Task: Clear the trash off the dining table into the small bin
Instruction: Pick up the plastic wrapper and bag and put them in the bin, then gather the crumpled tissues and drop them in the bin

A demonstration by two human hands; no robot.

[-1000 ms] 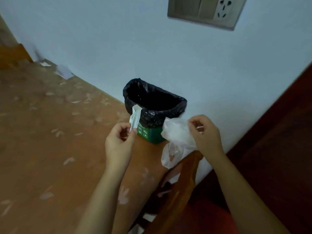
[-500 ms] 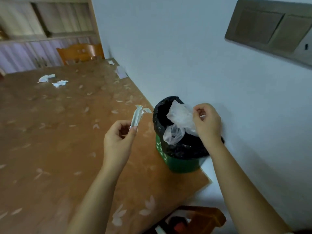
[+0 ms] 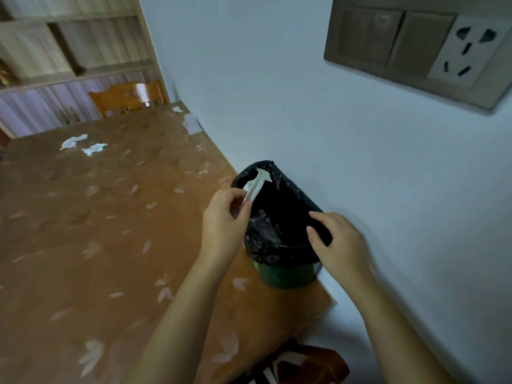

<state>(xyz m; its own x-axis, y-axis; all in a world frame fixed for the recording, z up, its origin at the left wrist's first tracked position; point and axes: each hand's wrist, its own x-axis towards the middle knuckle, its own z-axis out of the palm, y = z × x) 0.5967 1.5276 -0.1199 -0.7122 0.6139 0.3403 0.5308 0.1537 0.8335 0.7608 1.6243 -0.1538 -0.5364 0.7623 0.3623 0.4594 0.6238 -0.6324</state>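
Wall w/ switch-and-socket panel [image 3: 415,48] at 1 o'clock. Wooden chair [image 3: 127,98] at the table's far end, 11 o'clock; another chair back [image 3: 304,364] just under the near edge at 6. Two crumpled tissues [image 3: 73,141] lie well apart from the hands at 10 o'clock, and paper scraps [image 3: 192,123] sit by the wall at 11. Nothing stands btwn hands and bin.

Small green bin [image 3: 285,275] w/ black liner [image 3: 277,245] stands on the dining table [image 3: 83,245], near corner, beside the wall. Left hand [image 3: 224,220] is at the bin's 9 o'clock rim, thumb and fingers pinching a narrow white wrapper [image 3: 253,188]. The wrapper points to 1 o'clock, its tip over the bin mouth. Right hand [image 3: 338,242] is at the rim's 3 o'clock, fingers loose, holding nothing; contact w/ the liner can't be told.
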